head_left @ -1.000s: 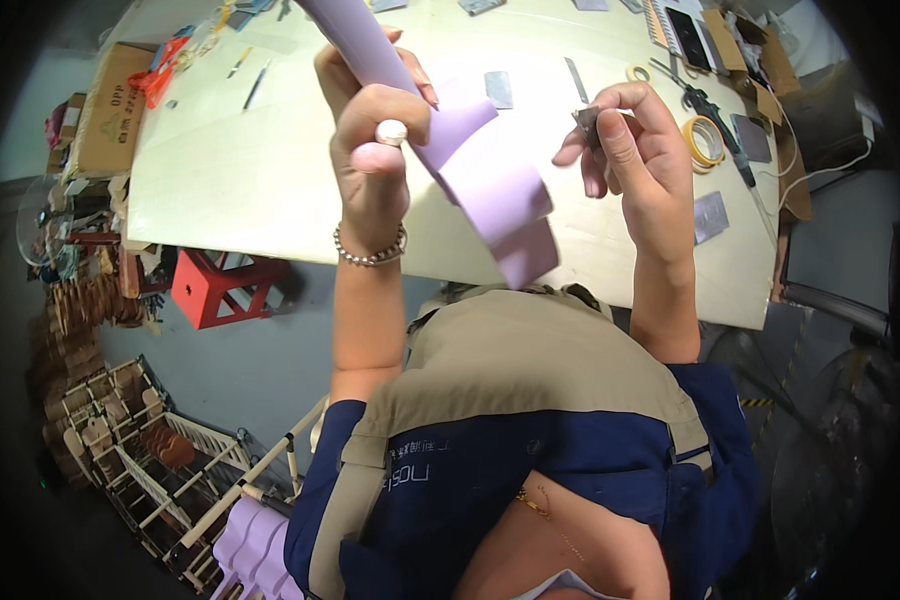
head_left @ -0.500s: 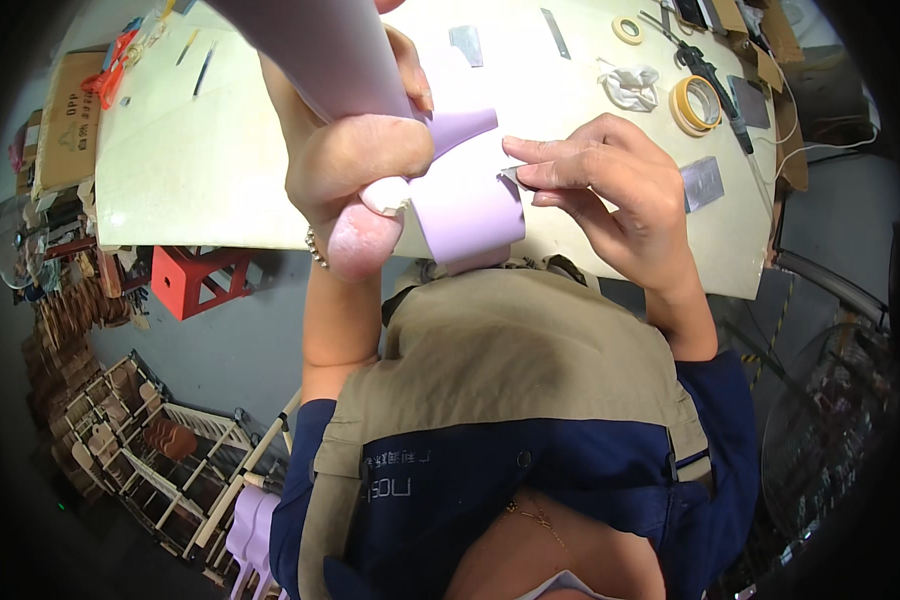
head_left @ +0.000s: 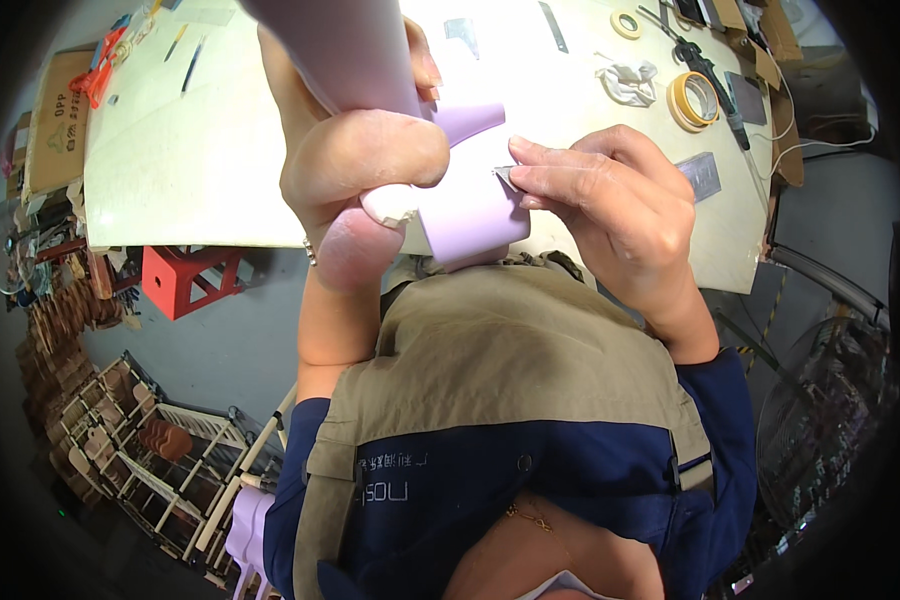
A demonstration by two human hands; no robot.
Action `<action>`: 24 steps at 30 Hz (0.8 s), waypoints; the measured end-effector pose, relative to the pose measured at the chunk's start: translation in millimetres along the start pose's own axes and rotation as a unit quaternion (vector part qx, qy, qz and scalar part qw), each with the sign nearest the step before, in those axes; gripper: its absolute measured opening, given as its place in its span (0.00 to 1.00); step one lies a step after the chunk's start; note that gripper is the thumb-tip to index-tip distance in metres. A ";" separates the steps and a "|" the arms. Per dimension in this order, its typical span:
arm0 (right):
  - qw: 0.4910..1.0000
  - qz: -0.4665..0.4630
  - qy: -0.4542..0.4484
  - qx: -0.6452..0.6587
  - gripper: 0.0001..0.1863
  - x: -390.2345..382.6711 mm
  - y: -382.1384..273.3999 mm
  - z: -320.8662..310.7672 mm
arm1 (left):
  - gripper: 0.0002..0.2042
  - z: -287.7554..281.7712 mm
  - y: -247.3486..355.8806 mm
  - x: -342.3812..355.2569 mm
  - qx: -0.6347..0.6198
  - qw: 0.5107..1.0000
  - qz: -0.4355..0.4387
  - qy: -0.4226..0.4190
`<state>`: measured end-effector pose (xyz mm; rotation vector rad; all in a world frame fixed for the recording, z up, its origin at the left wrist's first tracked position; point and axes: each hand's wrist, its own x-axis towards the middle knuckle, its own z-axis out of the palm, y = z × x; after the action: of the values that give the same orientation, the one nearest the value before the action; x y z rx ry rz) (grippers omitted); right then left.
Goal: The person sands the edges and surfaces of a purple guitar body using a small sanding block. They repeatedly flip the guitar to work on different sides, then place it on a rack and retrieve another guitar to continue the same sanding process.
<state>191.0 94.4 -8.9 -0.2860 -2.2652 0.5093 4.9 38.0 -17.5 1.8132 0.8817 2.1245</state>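
Observation:
My left hand (head_left: 355, 160) is wrapped round a lilac moulded part with a smooth curved surface (head_left: 475, 222). Its wide tubular arm rises toward the top edge of the view, and a short tapered tongue juts to the right. By the left thumb lies a small white patch; I cannot tell whether it is nail or tape. Right of the part, my right hand (head_left: 620, 200) pinches a small grey pointed piece (head_left: 507, 178), blade-like or folded, between thumb and fingers. Its tip is at or very near the lilac rim; actual contact is not clear.
On the pale table (head_left: 190, 180) lie tape rolls (head_left: 692, 100), a crumpled white cloth (head_left: 627, 82), a black corded tool (head_left: 708, 80), a grey strip (head_left: 552, 27) and flat grey pieces (head_left: 700, 176). A red stool (head_left: 185, 280) and a rack of parts (head_left: 160, 450) stand at left.
My right hand and the grey piece have shifted slightly along the lilac part's edge. My left hand keeps its grip, with the part moved a little to the right.

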 end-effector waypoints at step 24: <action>0.998 0.022 -0.037 0.037 0.11 3.7 0.0 -6.9 | 0.31 2.7 -4.5 16.0 -0.045 0.989 0.110 -0.089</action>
<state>193.6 97.5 -2.2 -0.2839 -2.3108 0.6342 2.9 50.8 -6.7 2.0979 0.5568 2.0451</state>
